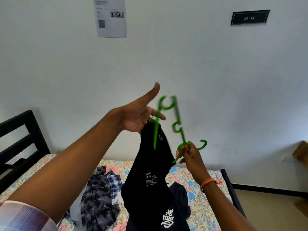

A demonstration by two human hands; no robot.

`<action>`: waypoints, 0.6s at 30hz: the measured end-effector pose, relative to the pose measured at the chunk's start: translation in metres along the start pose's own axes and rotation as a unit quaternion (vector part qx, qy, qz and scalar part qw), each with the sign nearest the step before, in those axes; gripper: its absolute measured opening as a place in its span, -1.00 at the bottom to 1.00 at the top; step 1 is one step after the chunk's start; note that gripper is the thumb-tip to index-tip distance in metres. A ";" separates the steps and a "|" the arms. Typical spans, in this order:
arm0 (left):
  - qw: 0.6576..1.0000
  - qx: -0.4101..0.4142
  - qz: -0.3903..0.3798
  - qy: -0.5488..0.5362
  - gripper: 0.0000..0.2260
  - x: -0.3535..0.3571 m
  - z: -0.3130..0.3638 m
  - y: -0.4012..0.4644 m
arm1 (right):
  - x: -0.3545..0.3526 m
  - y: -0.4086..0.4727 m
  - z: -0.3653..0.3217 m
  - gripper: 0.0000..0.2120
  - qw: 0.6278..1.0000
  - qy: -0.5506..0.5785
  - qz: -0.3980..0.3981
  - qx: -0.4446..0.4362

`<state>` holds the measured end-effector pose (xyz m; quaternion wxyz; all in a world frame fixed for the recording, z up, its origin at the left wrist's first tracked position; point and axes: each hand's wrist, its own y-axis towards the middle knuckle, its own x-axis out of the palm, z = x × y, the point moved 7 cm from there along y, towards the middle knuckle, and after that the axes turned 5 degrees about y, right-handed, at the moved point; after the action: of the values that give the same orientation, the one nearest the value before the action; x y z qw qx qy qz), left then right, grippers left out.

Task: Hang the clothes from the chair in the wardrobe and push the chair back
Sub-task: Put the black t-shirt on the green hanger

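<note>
A black cotton T-shirt with grey chest print (pixel 148 172) hangs in mid-air above a bed, draped over one arm of a bright green plastic clothes hanger (pixel 176 129) that is tilted steeply and blurred by motion. The person's right hand (pixel 188 152) has its grip clenched around the hanger just below the hook, fingers curled round the green neck. The left hand (pixel 138 117) is raised beside the shirt's collar with its grip released: thumb stretched upward, fingers relaxed and touching the top of the fabric and the hanger's arm. An orange thread band (pixel 210 183) circles the right wrist; a pink-and-white checked sleeve (pixel 25 215) covers the left upper arm. Beneath the shirt, on the floral-patterned bedsheet (pixel 200 205), lie a dark navy T-shirt with white lettering (pixel 173 212), a grey-and-black mottled shirt (pixel 98 197) and a blue-and-white checked shirt (pixel 115 182). A black metal headboard (pixel 20 135) stands at left. On the white wall (pixel 216 72) behind hang a printed paper notice with a QR code (pixel 110 17) and a black plaque reading "WS 14" (pixel 250 17).
</note>
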<state>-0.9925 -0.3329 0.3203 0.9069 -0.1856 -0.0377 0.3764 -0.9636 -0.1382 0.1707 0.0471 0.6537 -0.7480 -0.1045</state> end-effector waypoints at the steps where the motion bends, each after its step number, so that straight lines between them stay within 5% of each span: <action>1: 1.000 0.008 0.003 -0.009 0.05 -0.003 0.001 -0.001 | 0.004 -0.003 0.002 -0.79 1.000 -0.010 -0.013 0.000; 6: 0.998 0.042 -0.013 0.035 -0.21 0.002 0.002 0.004 | 0.011 -0.004 0.003 -0.84 0.999 -0.032 0.013 -0.012; 11: 0.999 0.016 -0.049 0.004 0.02 -0.014 -0.012 -0.001 | -0.005 0.001 0.001 -0.82 0.997 -0.069 0.021 -0.001; 16: 0.999 0.006 0.040 0.034 -0.55 -0.024 -0.029 0.007 | -0.012 0.003 -0.005 -0.79 0.997 -0.066 0.037 0.000; 18: 0.997 0.014 0.055 0.058 -0.78 -0.024 -0.032 0.009 | -0.011 0.004 -0.007 -0.87 0.999 0.025 0.026 0.024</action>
<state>-1.0088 -0.3537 0.2893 0.8881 -0.1960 0.0301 0.4147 -0.9641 -0.1278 0.1791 0.0522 0.6377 -0.7654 -0.0689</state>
